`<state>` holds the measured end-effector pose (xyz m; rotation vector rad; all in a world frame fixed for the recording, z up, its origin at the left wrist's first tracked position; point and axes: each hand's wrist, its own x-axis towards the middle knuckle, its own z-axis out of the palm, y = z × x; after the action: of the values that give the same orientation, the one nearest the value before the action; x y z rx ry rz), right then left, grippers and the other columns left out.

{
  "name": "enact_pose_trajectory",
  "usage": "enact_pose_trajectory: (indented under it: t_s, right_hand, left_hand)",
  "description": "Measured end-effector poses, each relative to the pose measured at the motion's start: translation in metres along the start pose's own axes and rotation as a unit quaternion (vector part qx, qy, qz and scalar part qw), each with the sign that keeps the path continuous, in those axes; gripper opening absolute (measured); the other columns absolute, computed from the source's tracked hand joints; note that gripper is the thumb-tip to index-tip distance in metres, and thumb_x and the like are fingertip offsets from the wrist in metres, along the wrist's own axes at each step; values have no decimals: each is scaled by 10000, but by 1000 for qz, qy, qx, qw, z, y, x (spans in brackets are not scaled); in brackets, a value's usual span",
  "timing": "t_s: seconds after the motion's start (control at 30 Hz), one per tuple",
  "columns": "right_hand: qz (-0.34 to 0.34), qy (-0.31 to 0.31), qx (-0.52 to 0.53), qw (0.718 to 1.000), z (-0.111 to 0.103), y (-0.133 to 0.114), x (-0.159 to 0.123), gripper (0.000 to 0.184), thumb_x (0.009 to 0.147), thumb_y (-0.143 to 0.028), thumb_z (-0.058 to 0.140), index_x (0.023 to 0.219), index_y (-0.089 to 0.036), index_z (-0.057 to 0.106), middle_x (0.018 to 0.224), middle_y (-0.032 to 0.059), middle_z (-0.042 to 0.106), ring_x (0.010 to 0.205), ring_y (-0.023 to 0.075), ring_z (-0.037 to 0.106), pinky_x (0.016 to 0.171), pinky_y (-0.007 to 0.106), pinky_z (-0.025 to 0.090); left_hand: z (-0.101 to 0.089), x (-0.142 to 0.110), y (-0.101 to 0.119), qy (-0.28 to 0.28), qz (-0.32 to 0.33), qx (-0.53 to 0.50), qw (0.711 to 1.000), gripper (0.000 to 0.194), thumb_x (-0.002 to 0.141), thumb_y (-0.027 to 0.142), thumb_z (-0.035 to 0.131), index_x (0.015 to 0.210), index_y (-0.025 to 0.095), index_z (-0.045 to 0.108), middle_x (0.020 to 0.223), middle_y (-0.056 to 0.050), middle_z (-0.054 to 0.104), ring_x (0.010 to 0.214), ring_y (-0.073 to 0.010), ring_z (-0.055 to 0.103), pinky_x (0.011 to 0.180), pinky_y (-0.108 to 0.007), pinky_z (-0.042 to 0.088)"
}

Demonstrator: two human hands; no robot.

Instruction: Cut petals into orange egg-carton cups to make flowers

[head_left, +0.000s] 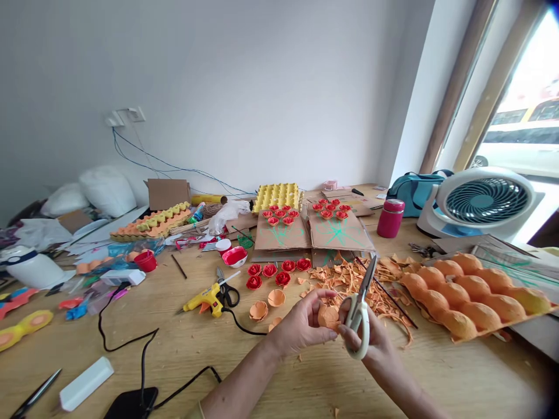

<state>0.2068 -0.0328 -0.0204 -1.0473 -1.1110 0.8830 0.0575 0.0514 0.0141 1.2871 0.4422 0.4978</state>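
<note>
My left hand is closed around an orange egg-carton cup, thumb below and fingers above. In my right hand are white-handled scissors, blades pointing up and away; my right fingertips come close to the cup, and whether they touch it I cannot tell. Left of my hands lie cut orange cups and a small stack of cups. Orange scraps are heaped just beyond my hands. Several red paper flowers sit in rows behind the cups.
A yellow glue gun with a black cord lies left beside black-handled scissors. An orange egg tray stands right. Cardboard sheets with red flowers lean at the back, near a red flask and a white fan.
</note>
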Motion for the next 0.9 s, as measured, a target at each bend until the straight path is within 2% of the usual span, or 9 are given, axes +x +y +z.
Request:
enact_pose_trajectory:
  t_s: [0.17, 0.33, 0.57, 0.73, 0.9]
  right_hand:
    - [-11, 33, -2, 999, 1, 0, -3, 335, 753, -420, 786, 937, -251, 564, 745, -34, 544, 622, 130, 480, 545, 226, 435]
    - [-18, 50, -24, 998, 0, 2, -3, 290, 807, -447, 725, 934, -243, 562, 747, -15, 558, 609, 138, 488, 515, 232, 433]
    - [-18, 59, -29, 998, -2, 9, -4, 335, 809, -457, 718, 1008, -254, 541, 763, -20, 548, 617, 139, 483, 538, 241, 451]
    - [-24, 43, -48, 998, -3, 6, -5, 303, 845, -437, 687, 1031, -262, 523, 762, -29, 533, 622, 132, 477, 560, 240, 455]
    - [-39, -4, -75, 996, -5, -2, -4, 234, 886, -446, 623, 962, -252, 519, 787, -20, 527, 637, 142, 474, 570, 257, 438]
  left_hand:
    - [3, 2, -7, 19, -7, -63, 998, 699, 601, 187, 866, 1210, 207, 523, 945, -30, 640, 832, -146, 605, 749, -272, 444]
    - [9, 2, -11, 32, -7, -100, 994, 675, 591, 186, 877, 1181, 215, 550, 1002, -35, 646, 830, -137, 605, 735, -256, 450]
    - [11, 2, -7, 66, 19, -104, 992, 622, 603, 174, 859, 1150, 187, 562, 912, -15, 654, 788, -118, 590, 684, -226, 425]
    - [12, 1, -5, 71, 28, -101, 992, 587, 625, 165, 840, 1142, 181, 564, 908, -20, 668, 789, -123, 602, 732, -251, 443]
    - [12, -1, 2, 117, 50, -126, 984, 577, 598, 170, 851, 1108, 178, 582, 898, -17, 670, 790, -117, 594, 726, -237, 442]
